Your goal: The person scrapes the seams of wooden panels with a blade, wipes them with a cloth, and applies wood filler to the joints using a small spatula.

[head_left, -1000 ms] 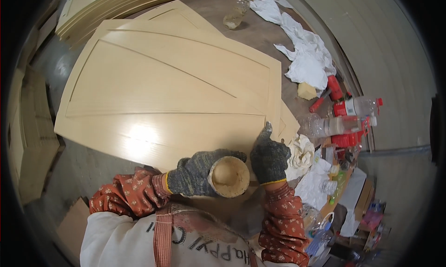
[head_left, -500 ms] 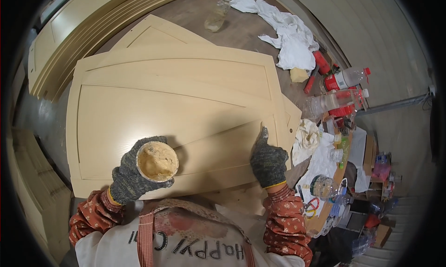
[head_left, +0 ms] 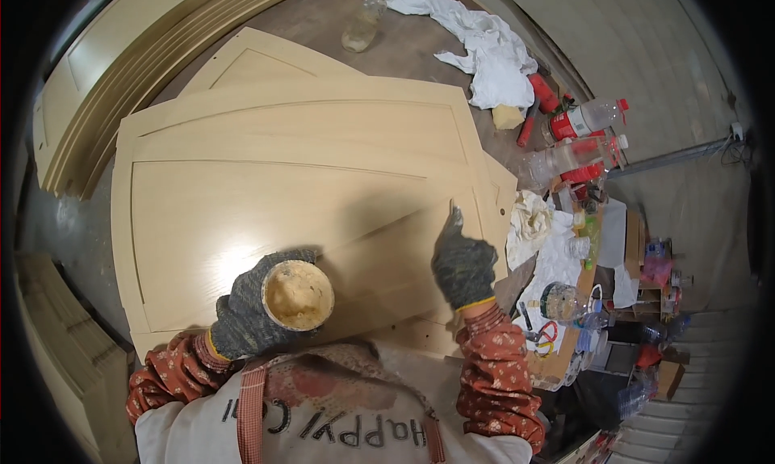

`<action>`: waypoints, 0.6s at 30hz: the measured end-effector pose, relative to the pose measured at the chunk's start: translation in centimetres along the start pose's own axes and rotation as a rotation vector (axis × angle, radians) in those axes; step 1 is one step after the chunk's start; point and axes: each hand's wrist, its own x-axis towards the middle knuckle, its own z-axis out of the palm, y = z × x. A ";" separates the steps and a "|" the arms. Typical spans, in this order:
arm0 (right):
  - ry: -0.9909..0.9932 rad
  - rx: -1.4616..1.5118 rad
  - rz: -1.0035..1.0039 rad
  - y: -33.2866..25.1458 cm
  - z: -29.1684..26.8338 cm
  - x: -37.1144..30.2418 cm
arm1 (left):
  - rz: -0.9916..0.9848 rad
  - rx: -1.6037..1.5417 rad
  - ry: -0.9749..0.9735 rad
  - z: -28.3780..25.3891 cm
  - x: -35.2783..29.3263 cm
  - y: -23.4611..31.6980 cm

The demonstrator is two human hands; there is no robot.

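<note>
My left hand point(head_left: 247, 309), in a dark grey knitted glove, is closed around a round tub point(head_left: 329, 282) of pale beige, filler-like paste point(head_left: 295, 294). The tub is held over the near part of a cream panel point(head_left: 266, 189) with grooved lines. Toward the panel's right side, my right hand point(head_left: 464, 268), gloved alike, points away from me with its index finger stretched out. That finger's pale tip is at the end of a slanting groove line. The other fingers curl in, and whatever they may hold is hidden.
Another cream panel point(head_left: 262, 56) lies underneath, turned askew. Stacked curved-looking panels point(head_left: 153, 76) stand far left, more panels point(head_left: 69, 335) near left. At right are white cloths point(head_left: 492, 60), a yellow sponge point(head_left: 507, 117), plastic bottles point(head_left: 593, 118), a crumpled rag point(head_left: 529, 226) and a cluttered board.
My left hand has carried the tub slightly right and nearer to me. My right hand stays at almost the same place on the panel. The whole view has tilted a little.
</note>
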 end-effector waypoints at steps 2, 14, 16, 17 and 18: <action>-0.020 0.096 0.043 -0.1 0.0 -0.2 | 0.011 0.115 0.010 0.2 -0.1 0.2; 0.005 0.314 0.349 0.6 2.0 -0.2 | 0.081 0.600 0.146 2.2 -0.3 3.6; 0.431 0.329 0.233 1.8 2.4 -1.0 | 0.247 0.734 0.100 2.1 -0.5 4.1; 0.288 0.704 0.516 2.0 2.5 -1.5 | 0.326 0.934 0.082 2.1 -0.5 4.4; 0.318 0.614 0.439 2.1 2.7 -1.8 | 0.250 0.836 0.029 2.0 -0.4 4.7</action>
